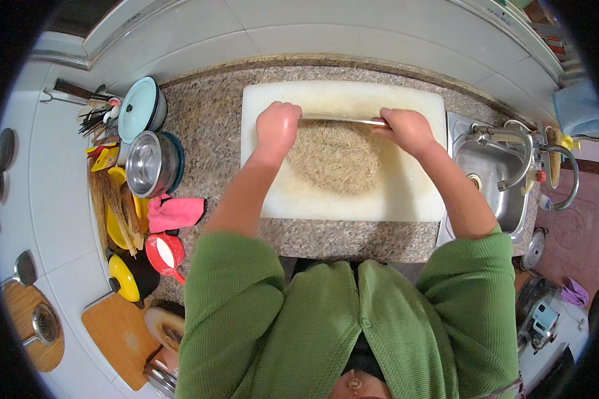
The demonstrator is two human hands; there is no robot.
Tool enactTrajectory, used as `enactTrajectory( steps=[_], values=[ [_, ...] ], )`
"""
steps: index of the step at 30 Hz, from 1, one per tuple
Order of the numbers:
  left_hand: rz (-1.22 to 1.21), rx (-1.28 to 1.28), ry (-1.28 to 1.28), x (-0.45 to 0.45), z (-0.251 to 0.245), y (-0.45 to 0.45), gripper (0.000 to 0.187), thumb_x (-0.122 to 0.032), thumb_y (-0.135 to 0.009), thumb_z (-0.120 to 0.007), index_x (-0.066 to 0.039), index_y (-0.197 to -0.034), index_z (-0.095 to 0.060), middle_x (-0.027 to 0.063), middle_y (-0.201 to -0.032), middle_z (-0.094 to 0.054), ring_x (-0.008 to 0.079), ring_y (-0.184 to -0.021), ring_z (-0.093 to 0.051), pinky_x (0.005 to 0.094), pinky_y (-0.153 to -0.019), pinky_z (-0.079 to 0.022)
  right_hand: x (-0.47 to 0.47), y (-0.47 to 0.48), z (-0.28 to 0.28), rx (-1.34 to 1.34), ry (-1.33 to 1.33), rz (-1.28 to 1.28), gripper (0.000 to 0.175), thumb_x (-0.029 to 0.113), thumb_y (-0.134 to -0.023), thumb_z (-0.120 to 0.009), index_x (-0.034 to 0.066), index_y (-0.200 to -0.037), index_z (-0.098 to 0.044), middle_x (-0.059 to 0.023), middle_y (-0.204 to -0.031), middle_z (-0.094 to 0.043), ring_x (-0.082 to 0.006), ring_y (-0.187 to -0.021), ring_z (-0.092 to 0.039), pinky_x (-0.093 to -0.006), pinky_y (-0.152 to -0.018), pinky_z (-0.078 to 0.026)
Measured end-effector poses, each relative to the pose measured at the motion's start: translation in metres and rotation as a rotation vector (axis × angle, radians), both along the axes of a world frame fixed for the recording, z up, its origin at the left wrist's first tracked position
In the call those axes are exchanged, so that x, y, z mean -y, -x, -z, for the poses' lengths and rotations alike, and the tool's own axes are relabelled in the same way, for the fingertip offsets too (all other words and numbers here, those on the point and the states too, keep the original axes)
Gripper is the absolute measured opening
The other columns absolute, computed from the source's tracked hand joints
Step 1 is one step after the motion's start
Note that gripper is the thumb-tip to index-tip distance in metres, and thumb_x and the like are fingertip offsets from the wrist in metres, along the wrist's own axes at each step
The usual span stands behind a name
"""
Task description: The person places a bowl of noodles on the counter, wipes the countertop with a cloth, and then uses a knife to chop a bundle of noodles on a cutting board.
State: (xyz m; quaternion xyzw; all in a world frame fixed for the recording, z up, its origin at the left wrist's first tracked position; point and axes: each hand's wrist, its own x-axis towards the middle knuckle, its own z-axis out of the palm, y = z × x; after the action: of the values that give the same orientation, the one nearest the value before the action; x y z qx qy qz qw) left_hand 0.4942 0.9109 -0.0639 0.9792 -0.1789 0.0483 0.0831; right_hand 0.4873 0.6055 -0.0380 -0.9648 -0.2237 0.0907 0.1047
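A broad heap of fine, pale tan shreds (334, 162) lies on a white cutting board (299, 204). Across the heap's far edge, a knife (342, 119) shows as a thin bright line, its blade seen nearly edge-on. My right hand (407, 130) is closed around its handle, of which a little brown shows. At the blade's other end, my left hand (278, 125) is closed on the tip end, and its fingers hide that end. Both hands are above the far half of the board.
To the right is a steel sink (489, 194) with a curved faucet (526, 149). On the left stand a steel bowl (147, 164), a light-blue lidded pot (139, 109), a pink cloth (176, 214) and a red saucepan (164, 254). A tiled wall (309, 40) rises behind the granite counter (207, 114).
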Motion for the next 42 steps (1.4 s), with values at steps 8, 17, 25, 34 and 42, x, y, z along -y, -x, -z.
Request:
enactTrajectory(
  steps=[8, 17, 25, 34, 42],
  values=[
    [0.141, -0.001, 0.294, -0.017, -0.029, 0.076, 0.018, -0.006, -0.068, -0.065, -0.013, -0.084, -0.07, 0.0078, -0.083, -0.068, 0.0289, -0.08, -0.062, 0.0404, -0.068, -0.052, -0.005, 0.068, -0.063, -0.21, 0.079, -0.061, 0.038, 0.045, -0.088, -0.064, 0.0068, -0.086, -0.061, -0.0165, -0.073, -0.066, -0.0373, -0.071, -0.065, -0.0485, -0.063, -0.051],
    [0.002, -0.084, 0.044, 0.004, -0.009, 0.083, 0.012, -0.005, -0.072, -0.061, -0.011, -0.079, -0.069, 0.0073, -0.079, -0.067, 0.0285, -0.082, -0.064, 0.0389, -0.069, -0.051, 0.002, 0.083, 0.001, -0.142, 0.046, 0.01, 0.043, 0.051, -0.088, -0.062, 0.0077, -0.083, -0.063, -0.015, -0.07, -0.066, -0.0354, -0.064, -0.065, -0.0472, -0.058, -0.051],
    [0.155, 0.016, 0.268, -0.026, -0.009, 0.085, 0.006, -0.005, -0.069, -0.06, -0.01, -0.066, -0.06, 0.0063, -0.07, -0.06, 0.028, -0.074, -0.061, 0.0392, -0.062, -0.051, -0.027, 0.096, -0.07, -0.292, 0.106, -0.048, 0.039, 0.045, -0.09, -0.061, 0.0057, -0.087, -0.063, -0.0174, -0.071, -0.066, -0.0358, -0.07, -0.066, -0.047, -0.062, -0.052],
    [0.051, 0.007, 0.126, -0.003, -0.004, 0.11, 0.009, -0.007, -0.07, -0.064, -0.012, -0.077, -0.07, 0.0057, -0.075, -0.066, 0.0254, -0.078, -0.064, 0.037, -0.067, -0.052, -0.003, 0.112, -0.004, -0.15, 0.042, 0.005, 0.038, 0.046, -0.088, -0.063, 0.0077, -0.084, -0.062, -0.0153, -0.07, -0.066, -0.0357, -0.065, -0.065, -0.0474, -0.06, -0.052],
    [0.221, -0.071, 0.186, -0.082, -0.032, 0.113, 0.012, -0.008, -0.069, -0.07, -0.012, -0.08, -0.071, 0.0051, -0.082, -0.069, 0.0259, -0.083, -0.065, 0.0399, -0.072, -0.052, -0.074, 0.169, -0.045, -0.364, -0.136, -0.016, 0.039, 0.039, -0.096, -0.055, -0.0004, -0.098, -0.054, -0.0202, -0.08, -0.067, -0.038, -0.072, -0.067, -0.0482, -0.065, -0.055]
  ],
)
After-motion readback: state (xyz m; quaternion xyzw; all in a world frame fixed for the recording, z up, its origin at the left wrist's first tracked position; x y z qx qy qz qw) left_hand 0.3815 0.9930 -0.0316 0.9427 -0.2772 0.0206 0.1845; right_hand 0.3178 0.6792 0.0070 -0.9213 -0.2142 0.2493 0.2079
